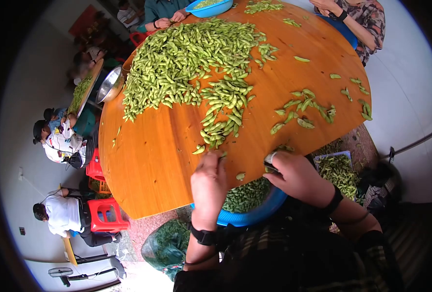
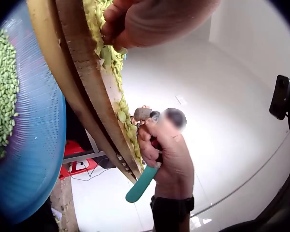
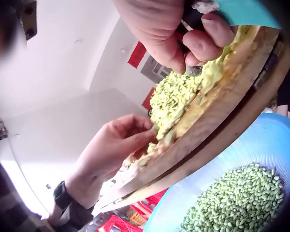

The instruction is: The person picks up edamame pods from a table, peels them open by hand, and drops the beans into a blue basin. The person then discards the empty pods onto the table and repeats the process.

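At the table's near edge, my left hand (image 1: 209,185) (image 2: 159,21) (image 3: 116,147) pinches a green pod (image 1: 223,155) between thumb and fingers. To its right, apart from it, my right hand (image 1: 299,177) (image 2: 169,152) (image 3: 159,24) curls round a tool with a teal handle (image 2: 143,184) (image 3: 246,12); the tool's working end is mostly hidden. A pod (image 1: 241,176) lies on the wood between the hands. Below the edge, a blue basket (image 1: 240,220) (image 2: 43,130) (image 3: 171,212) holds shelled green beans (image 1: 247,194) (image 2: 2,92) (image 3: 237,200).
A large pod pile (image 1: 187,58) covers the far left of the round wooden table (image 1: 148,160). Loose pods (image 1: 306,104) lie at right. Two people sit across, near a blue bowl (image 1: 213,9). A crate (image 1: 347,155) of pods or husks stands below right; red stools (image 1: 104,216) are at left.
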